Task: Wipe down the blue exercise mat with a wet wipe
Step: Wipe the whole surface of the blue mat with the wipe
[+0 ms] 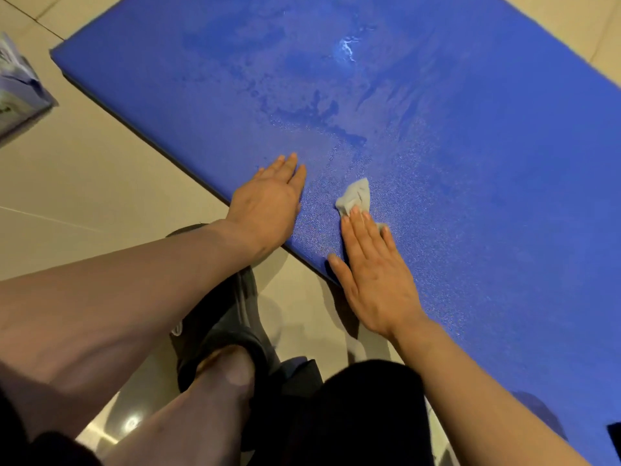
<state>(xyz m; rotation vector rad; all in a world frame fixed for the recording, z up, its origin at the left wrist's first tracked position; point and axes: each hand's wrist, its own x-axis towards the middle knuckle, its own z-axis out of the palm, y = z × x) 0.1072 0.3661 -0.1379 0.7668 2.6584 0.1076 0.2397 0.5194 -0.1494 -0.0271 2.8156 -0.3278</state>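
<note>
The blue exercise mat (453, 146) lies on a tiled floor and fills the upper right of the head view. Darker wet streaks and a bright glint show on its far part. My left hand (268, 203) rests flat on the mat near its front edge, fingers straight. My right hand (373, 270) lies flat beside it, and its straight fingers press a crumpled grey-white wet wipe (356, 195) onto the mat. Most of the wipe sticks out beyond the fingertips.
Beige floor tiles (100, 183) surround the mat. A pale packet (16, 92) lies on the floor at the left edge. My leg and a foot in a black slipper (221, 317) are on the floor just below the mat's front edge.
</note>
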